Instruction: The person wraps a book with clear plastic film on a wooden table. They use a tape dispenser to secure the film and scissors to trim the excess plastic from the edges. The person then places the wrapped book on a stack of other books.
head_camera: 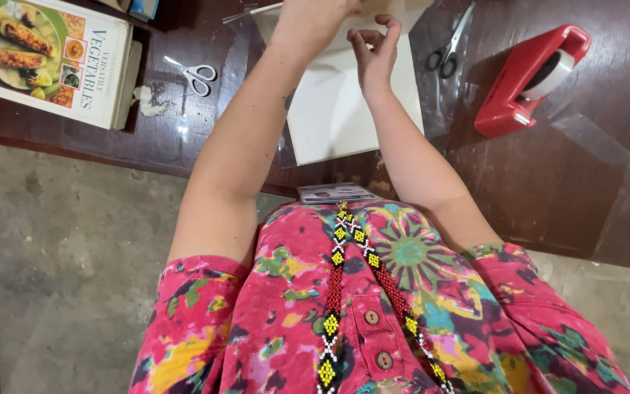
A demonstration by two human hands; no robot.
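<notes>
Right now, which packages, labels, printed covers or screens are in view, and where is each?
Thick white cookbook: table's far left corner, rectangular, cover photo of green and yellow food.
Small grey printed card: table's near edge, partly hidden by the person's shirt.
No screens.

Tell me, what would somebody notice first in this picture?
Probably the bright pink patterned shirt with a beaded necklace, filling the bottom of the view. Next, the two bare arms reaching up to the white sheet on the dark table, where the right hand curls its fingers and the left hand is cut off at the top edge. The red tape dispenser at the right also pops out.
</notes>
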